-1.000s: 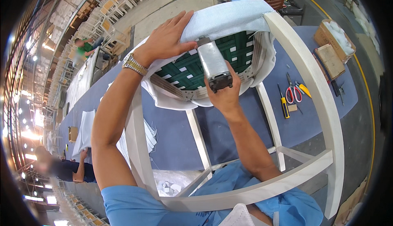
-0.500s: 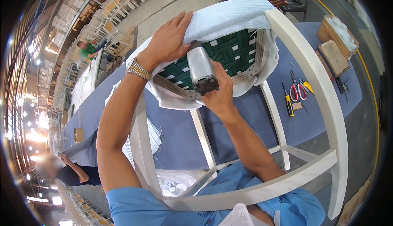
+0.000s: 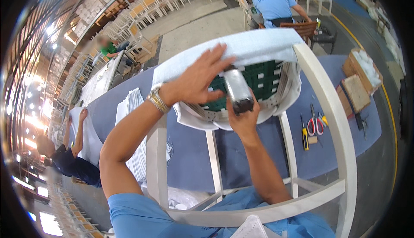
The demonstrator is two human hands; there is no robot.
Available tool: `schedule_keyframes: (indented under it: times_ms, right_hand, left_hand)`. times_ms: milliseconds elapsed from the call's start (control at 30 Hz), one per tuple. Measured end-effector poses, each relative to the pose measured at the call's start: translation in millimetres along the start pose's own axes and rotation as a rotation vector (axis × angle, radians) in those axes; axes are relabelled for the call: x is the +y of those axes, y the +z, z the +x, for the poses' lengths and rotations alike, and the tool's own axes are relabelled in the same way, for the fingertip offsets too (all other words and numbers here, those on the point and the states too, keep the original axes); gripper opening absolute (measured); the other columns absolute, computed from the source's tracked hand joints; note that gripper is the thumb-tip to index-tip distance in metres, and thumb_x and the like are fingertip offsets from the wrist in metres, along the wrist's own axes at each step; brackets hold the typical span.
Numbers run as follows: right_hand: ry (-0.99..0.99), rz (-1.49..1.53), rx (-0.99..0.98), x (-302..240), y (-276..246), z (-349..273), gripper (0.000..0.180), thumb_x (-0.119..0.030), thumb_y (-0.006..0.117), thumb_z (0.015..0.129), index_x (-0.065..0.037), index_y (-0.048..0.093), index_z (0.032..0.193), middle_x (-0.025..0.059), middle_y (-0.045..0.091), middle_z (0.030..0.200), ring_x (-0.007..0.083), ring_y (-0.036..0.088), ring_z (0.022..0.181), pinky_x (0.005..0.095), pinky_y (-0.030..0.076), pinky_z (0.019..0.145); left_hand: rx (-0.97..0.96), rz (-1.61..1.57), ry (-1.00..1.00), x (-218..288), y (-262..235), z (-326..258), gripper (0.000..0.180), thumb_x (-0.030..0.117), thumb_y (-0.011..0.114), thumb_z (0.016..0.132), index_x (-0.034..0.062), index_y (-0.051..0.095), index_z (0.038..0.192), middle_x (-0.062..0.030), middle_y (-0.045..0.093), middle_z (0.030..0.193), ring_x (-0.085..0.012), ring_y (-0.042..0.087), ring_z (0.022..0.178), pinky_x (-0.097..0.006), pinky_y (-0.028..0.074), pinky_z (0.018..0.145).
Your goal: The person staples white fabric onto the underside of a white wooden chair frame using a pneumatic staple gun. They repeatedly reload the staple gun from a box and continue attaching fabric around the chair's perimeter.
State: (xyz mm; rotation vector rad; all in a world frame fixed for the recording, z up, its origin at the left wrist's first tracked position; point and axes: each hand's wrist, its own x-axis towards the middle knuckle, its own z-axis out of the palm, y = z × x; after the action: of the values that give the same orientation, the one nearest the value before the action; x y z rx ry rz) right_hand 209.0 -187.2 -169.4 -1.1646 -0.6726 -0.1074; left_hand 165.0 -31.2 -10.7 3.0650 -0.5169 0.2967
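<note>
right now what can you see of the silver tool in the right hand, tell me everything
The silver tool looks like a handheld stapler: a smooth, rounded metallic body with a dark, blocky end nearest the person. The right hand grips that lower end from below. It is tilted, its upper end pointing at the green webbing under the upturned white chair's seat, beside the pale fabric that the left hand presses flat. Whether its tip touches the seat cannot be told.

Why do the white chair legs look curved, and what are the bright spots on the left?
Head view: the fisheye lens bends the straight white chair frame toward the rim, with black corners; lamps at the left edge blow out into glare; both hands, left hand and right hand, stay sharp.
</note>
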Motion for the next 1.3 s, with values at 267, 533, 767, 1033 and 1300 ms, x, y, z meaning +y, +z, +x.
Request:
schedule_keyframes:
  times_ms: [267, 533, 767, 1033, 1300]
  right_hand:
    - [-0.196, -0.218, -0.065, 8, -16, 4, 0.040, 0.005, 0.072, 0.076, 0.007, 0.060, 0.114, 0.0170, 0.069, 0.095, 0.0324, 0.071, 0.083, 0.0374, 0.055, 0.076]
    - [-0.136, -0.206, -0.060, 13, -23, 6, 0.034, 0.003, 0.075, 0.081, 0.007, 0.060, 0.111, 0.0136, 0.069, 0.081, 0.0232, 0.071, 0.073, 0.0347, 0.056, 0.070]
    - [-0.078, -0.208, -0.062, 25, -16, 0, 0.050, 0.002, 0.074, 0.074, 0.006, 0.059, 0.121, 0.0199, 0.066, 0.102, 0.0356, 0.069, 0.087, 0.0374, 0.054, 0.081]
    - [-0.311, -0.267, -0.057, -7, 16, -6, 0.039, 0.001, 0.073, 0.077, 0.002, 0.062, 0.114, 0.0216, 0.064, 0.110, 0.0397, 0.068, 0.087, 0.0429, 0.056, 0.073]
    - [-0.117, -0.130, -0.038, -15, 30, -11, 0.056, 0.001, 0.070, 0.072, 0.005, 0.057, 0.126, 0.0195, 0.065, 0.107, 0.0379, 0.067, 0.097, 0.0389, 0.053, 0.085]
  left_hand:
    - [0.140, -0.274, -0.308, -91, -34, 23, 0.060, 0.051, 0.057, 0.100, 0.0071, 0.059, 0.142, -0.0171, 0.053, 0.150, -0.0321, 0.044, 0.144, -0.042, 0.035, 0.119]
    - [-0.206, -0.439, -0.534, -108, 3, 46, 0.079, 0.067, 0.044, 0.100, 0.0073, 0.047, 0.151, -0.0195, 0.048, 0.154, -0.0330, 0.043, 0.144, -0.040, 0.031, 0.119]
    - [-0.130, -0.064, -0.369, -68, -2, 20, 0.098, 0.074, 0.057, 0.088, 0.0122, 0.029, 0.159, -0.0242, 0.040, 0.156, -0.0416, 0.045, 0.140, -0.049, 0.038, 0.115]
    - [-0.015, 0.136, -0.260, -52, 7, 6, 0.097, 0.036, 0.076, 0.080, 0.0101, 0.026, 0.159, -0.0262, 0.038, 0.156, -0.0448, 0.045, 0.138, -0.048, 0.038, 0.115]
    - [0.021, 0.135, -0.264, -45, 10, 7, 0.096, 0.010, 0.075, 0.076, 0.0099, 0.027, 0.158, -0.0237, 0.039, 0.156, -0.0445, 0.045, 0.138, -0.048, 0.038, 0.115]
